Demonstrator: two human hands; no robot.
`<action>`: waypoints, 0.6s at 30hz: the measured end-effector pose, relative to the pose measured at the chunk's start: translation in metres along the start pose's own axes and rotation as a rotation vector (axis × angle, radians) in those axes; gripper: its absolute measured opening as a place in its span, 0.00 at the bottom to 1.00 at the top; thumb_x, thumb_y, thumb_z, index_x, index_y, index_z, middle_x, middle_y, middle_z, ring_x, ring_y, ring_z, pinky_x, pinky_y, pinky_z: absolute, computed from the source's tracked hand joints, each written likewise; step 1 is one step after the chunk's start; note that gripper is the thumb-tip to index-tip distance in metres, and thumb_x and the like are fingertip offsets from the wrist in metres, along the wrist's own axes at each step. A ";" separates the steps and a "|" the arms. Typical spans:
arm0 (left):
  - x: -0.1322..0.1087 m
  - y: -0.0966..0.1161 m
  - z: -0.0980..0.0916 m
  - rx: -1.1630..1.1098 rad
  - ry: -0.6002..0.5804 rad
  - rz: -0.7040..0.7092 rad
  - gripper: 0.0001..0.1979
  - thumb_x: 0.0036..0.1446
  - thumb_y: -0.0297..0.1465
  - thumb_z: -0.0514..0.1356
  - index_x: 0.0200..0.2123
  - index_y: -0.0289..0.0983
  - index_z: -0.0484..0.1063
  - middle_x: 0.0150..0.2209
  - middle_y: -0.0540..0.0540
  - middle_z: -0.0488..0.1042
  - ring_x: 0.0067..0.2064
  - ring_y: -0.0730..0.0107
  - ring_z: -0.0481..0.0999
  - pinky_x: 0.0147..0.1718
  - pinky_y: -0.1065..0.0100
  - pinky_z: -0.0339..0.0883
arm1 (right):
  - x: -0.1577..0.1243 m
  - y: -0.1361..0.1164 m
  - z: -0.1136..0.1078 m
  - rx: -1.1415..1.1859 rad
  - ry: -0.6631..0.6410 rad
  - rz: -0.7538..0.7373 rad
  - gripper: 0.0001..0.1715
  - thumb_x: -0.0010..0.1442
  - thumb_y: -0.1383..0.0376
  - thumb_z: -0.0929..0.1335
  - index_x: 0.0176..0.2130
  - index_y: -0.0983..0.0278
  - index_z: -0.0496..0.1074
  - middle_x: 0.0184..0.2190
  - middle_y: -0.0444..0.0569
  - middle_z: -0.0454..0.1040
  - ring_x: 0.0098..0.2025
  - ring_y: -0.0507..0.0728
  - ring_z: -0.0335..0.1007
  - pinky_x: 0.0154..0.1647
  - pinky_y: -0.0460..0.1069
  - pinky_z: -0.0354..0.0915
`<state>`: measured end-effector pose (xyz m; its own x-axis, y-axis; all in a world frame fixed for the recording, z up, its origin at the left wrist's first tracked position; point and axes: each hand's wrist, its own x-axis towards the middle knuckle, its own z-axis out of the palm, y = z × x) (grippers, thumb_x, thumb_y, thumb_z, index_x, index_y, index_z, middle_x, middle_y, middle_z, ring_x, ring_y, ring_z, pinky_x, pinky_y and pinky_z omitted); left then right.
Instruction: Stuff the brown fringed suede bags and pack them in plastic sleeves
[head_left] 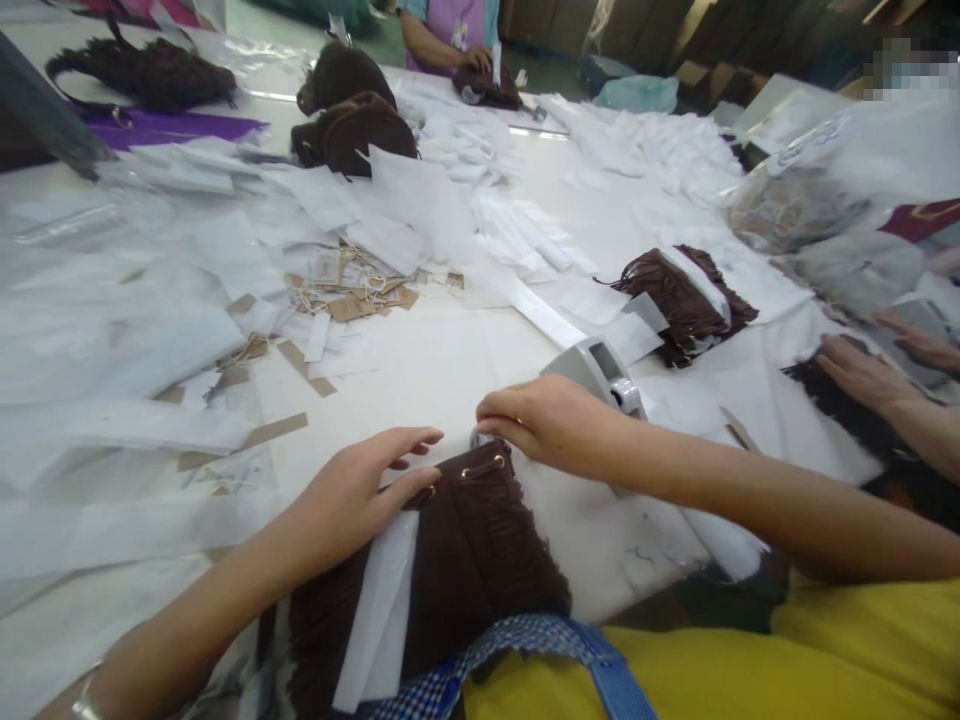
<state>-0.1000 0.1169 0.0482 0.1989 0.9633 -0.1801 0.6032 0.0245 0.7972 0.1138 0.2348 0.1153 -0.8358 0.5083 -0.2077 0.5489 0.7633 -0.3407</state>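
Observation:
A dark brown fringed bag (480, 540) with gold eyelets along its top edge lies against the near table edge, in front of my body. My left hand (360, 490) is at its upper left corner, fingers apart and thumb resting by an eyelet. Over the bag's left side hangs a folded white strip (382, 610), just below that hand. My right hand (544, 425) is closed in a pinch at the bag's top right edge, on something small and greyish that I cannot make out. Right behind it stands a grey tape dispenser (596, 365), partly covered by the hand.
White sheets (172, 340) and brown tags with strings (367, 290) litter the left side. Another brown fringed bag (686, 300) lies to the right, near a co-worker's hands (870, 375). Brown bags (352, 130) stand farther back, where another person (450, 35) handles one.

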 end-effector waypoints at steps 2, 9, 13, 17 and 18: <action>0.016 0.004 0.004 -0.050 -0.065 0.105 0.28 0.62 0.45 0.57 0.63 0.44 0.63 0.63 0.44 0.67 0.57 0.58 0.73 0.53 0.59 0.70 | -0.027 0.000 0.018 -0.004 0.009 0.085 0.11 0.67 0.60 0.66 0.43 0.62 0.76 0.35 0.50 0.80 0.35 0.57 0.76 0.34 0.47 0.60; 0.054 0.001 0.022 0.036 -0.243 0.314 0.38 0.56 0.46 0.64 0.66 0.40 0.58 0.66 0.39 0.62 0.65 0.55 0.62 0.63 0.56 0.57 | -0.085 -0.022 0.085 0.308 0.021 0.379 0.48 0.61 0.51 0.69 0.70 0.65 0.47 0.42 0.57 0.80 0.40 0.65 0.78 0.36 0.52 0.67; 0.055 0.004 0.019 0.030 -0.251 0.256 0.38 0.52 0.46 0.66 0.63 0.39 0.63 0.59 0.38 0.68 0.57 0.55 0.71 0.57 0.58 0.64 | -0.090 -0.029 0.108 0.479 0.180 0.483 0.51 0.61 0.52 0.69 0.71 0.64 0.42 0.48 0.58 0.78 0.45 0.66 0.77 0.42 0.56 0.70; 0.047 0.007 0.018 -0.029 -0.415 0.107 0.26 0.55 0.49 0.63 0.50 0.38 0.75 0.44 0.44 0.79 0.44 0.57 0.78 0.44 0.61 0.71 | -0.087 -0.027 0.125 0.609 0.355 0.489 0.33 0.62 0.55 0.68 0.62 0.62 0.63 0.53 0.55 0.75 0.52 0.63 0.74 0.53 0.56 0.69; 0.045 0.007 0.019 -0.064 -0.472 0.082 0.23 0.56 0.49 0.61 0.47 0.39 0.76 0.41 0.46 0.79 0.41 0.58 0.78 0.42 0.62 0.71 | -0.087 -0.026 0.127 0.627 0.385 0.490 0.29 0.62 0.55 0.68 0.59 0.62 0.66 0.53 0.54 0.75 0.52 0.63 0.74 0.54 0.56 0.68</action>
<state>-0.0717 0.1553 0.0349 0.5815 0.7368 -0.3449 0.5251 -0.0161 0.8509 0.1699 0.1199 0.0258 -0.3836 0.9062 -0.1776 0.6408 0.1227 -0.7579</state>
